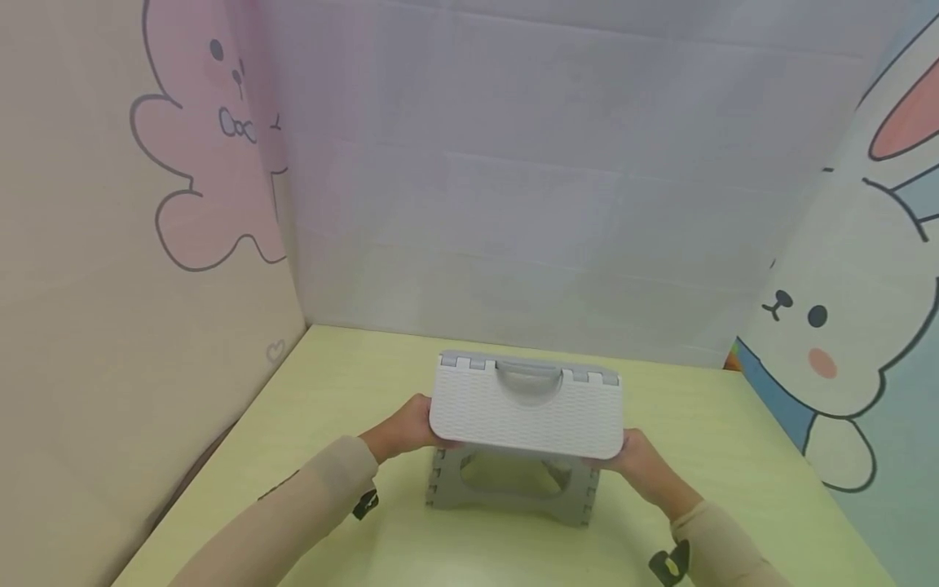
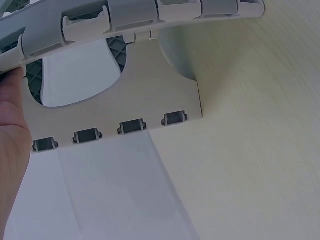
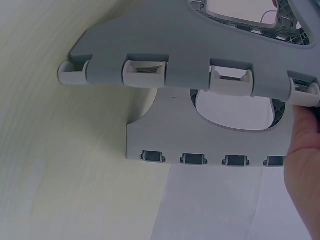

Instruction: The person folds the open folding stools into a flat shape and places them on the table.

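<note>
A folding step stool [image 1: 524, 408] with a white textured panel and grey hinged parts is between my two hands in the head view. A grey carry handle [image 1: 528, 369] runs along the panel's far edge. My left hand [image 1: 407, 424] grips the panel's left end, and my right hand [image 1: 640, 463] grips its right end. Below the panel, a grey leg panel [image 1: 509, 507] with a large cutout hangs down towards the table. The left wrist view shows a thumb against the hinged edge [image 2: 135, 22]. The right thumb touches the opposite edge in the right wrist view. Most fingers are hidden.
The stool is over a pale yellow table [image 1: 352, 367]. A pale wall [image 1: 513, 204] rises behind it, and cartoon-printed panels flank the table, with a white rabbit [image 1: 844, 326] on the right.
</note>
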Motion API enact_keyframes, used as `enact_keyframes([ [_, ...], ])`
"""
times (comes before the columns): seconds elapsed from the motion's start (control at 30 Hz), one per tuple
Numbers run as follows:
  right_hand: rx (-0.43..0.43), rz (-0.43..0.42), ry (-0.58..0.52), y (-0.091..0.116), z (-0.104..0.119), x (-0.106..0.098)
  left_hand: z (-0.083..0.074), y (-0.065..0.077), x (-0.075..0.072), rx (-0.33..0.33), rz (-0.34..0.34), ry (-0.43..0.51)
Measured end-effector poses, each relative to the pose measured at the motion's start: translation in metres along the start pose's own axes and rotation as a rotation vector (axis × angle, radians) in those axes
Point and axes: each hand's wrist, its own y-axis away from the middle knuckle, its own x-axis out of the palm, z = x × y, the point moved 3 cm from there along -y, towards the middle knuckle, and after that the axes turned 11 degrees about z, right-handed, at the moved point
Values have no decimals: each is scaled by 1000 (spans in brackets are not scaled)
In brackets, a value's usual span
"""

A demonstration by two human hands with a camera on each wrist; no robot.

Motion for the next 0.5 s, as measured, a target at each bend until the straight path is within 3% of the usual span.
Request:
enact_keyframes([
  [0.17, -52, 38, 78, 1, 0, -1, -2, 1, 0, -11, 4, 12],
  [0.5, -62, 46, 56, 1, 2, 0, 0, 0, 0, -24, 5, -1],
])
